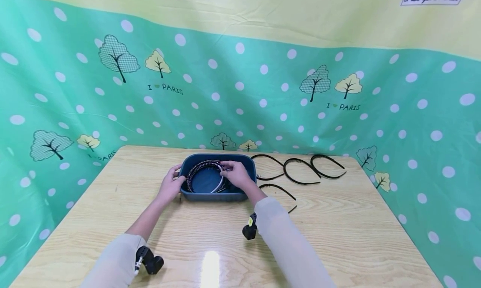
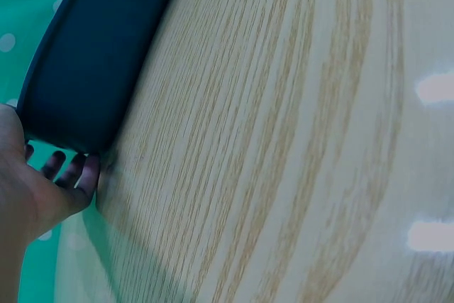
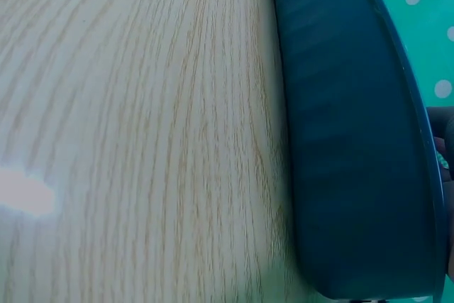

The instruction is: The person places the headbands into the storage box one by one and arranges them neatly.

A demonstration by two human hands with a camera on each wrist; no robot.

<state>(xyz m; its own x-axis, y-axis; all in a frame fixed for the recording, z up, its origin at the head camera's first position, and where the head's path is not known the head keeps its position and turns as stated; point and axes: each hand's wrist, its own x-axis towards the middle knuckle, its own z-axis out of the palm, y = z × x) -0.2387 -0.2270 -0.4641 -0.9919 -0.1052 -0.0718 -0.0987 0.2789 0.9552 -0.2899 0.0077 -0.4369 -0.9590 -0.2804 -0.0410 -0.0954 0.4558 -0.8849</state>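
A dark blue rectangular bin [image 1: 225,197] stands near the back of the table, its side wall [image 2: 92,62] filling the upper left of the left wrist view. Inside it, toward the left, lie several dark headbands [image 1: 190,176] nested in a ring, some with shiny beading. My left hand [image 1: 172,185] grips the bin's left end, thumb at the rim and fingers around the outside. Reaching over the bin's right part, my right hand [image 1: 236,173] pinches the right side of the headbands. In the right wrist view the bin wall [image 3: 355,140] hides most of that hand.
Several black toothed headbands lie apart on the wooden table [image 1: 338,229] right of the bin, one headband [image 1: 302,183] in the middle and one [image 1: 276,186] partly behind my right forearm. A green dotted cloth [image 1: 240,104] hangs behind the table.
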